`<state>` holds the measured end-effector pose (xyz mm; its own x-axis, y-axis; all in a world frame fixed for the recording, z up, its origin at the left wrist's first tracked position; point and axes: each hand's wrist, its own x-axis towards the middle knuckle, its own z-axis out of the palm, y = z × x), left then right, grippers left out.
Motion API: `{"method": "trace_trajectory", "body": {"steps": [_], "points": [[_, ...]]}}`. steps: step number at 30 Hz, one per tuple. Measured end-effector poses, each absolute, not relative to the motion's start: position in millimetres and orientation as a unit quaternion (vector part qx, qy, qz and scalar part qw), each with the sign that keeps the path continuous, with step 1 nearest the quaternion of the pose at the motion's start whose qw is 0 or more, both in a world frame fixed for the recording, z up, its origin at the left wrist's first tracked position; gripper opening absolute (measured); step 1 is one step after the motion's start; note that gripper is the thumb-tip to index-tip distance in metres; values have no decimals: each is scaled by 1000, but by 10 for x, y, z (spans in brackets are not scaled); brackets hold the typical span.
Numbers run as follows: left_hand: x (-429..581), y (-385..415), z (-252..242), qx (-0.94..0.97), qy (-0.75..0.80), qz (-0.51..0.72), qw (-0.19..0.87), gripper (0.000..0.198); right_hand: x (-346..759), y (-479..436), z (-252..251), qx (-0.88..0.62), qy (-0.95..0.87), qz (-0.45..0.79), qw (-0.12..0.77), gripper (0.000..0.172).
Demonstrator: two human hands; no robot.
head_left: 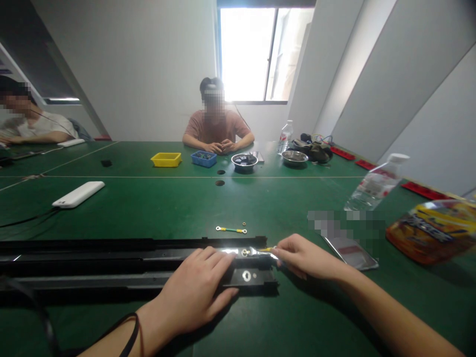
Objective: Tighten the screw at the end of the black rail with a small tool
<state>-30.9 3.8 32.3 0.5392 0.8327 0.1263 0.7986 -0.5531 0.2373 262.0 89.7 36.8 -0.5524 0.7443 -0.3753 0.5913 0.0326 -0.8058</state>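
Note:
Two long black metal rails lie side by side across the green table, running in from the left. My left hand lies palm down over them, fingers stretched flat and thumb spread toward me. At the rails' right ends, my right hand pinches a short yellow wire. A ring lug at its tip seems to meet a small brass nut on the far rail; their exact contact is unclear. A washer-like ring shows on the near rail. Beyond lie a green-and-yellow wire with ring lugs and a loose brass nut.
At right are a phone-like slab, a water bottle and an orange-yellow drink bottle. A white power bank lies left. Across sit a yellow bin, a blue bin, metal bowls and a person; another person sits far left.

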Motion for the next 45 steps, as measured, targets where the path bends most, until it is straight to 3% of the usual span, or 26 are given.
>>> {"method": "trace_trajectory", "body": {"steps": [4, 12, 40, 45], "points": [[-311, 30, 310, 875, 465, 113, 71, 50, 2674, 943, 322, -479, -712, 505, 87, 49], [-321, 37, 299, 875, 466, 113, 71, 51, 2662, 1026, 200, -478, -708, 472, 216, 49], [-309, 37, 304, 877, 461, 122, 62, 52, 2583, 1048, 148, -472, -722, 465, 198, 49], [-308, 38, 304, 876, 462, 119, 65, 51, 2581, 987, 231, -476, -730, 473, 132, 46]]}}
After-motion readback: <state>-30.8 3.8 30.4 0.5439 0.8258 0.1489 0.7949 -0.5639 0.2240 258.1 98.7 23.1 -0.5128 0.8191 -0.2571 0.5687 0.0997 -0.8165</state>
